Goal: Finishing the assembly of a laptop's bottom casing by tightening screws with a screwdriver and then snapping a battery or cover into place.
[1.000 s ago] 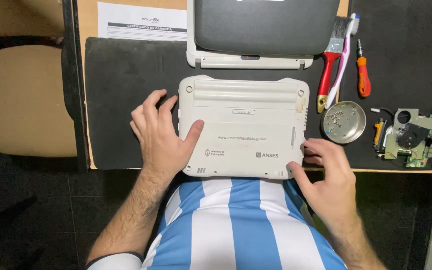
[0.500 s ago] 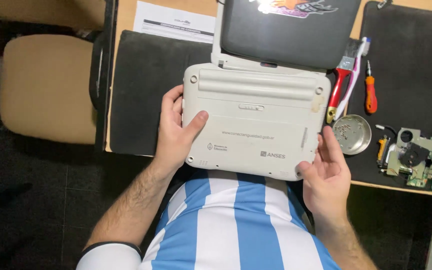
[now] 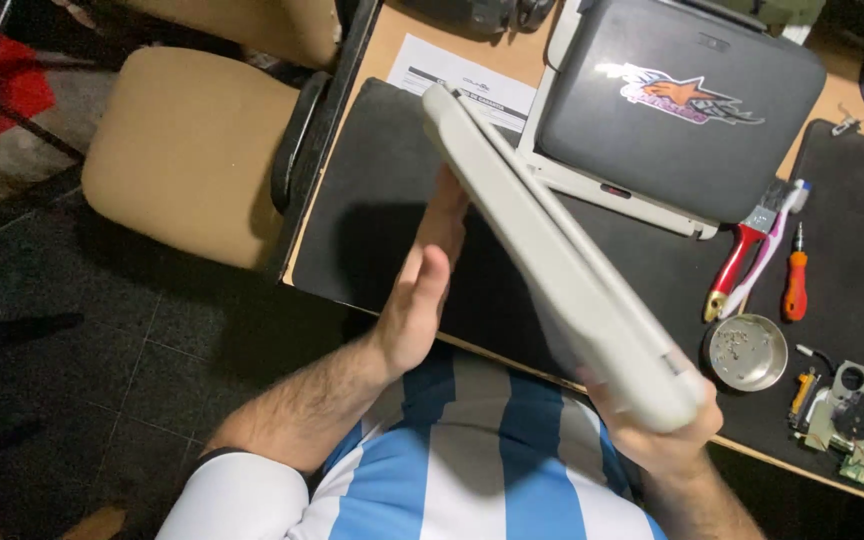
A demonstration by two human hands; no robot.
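a moment ago the pale grey laptop (image 3: 562, 270) lay flat on the black mat (image 3: 372, 210); now we have it tipped up on edge above the counter (image 3: 407, 30). our left hand (image 3: 422, 290) is open, palm flat against its underside. our right hand (image 3: 652, 425) is curled around the lower corner, so the turn-over looks half done. behind it lies a white printed sheet (image 3: 472, 85). to the right, a dark laptop (image 3: 682, 110) carries an orange-and-white star sticker (image 3: 677, 97).
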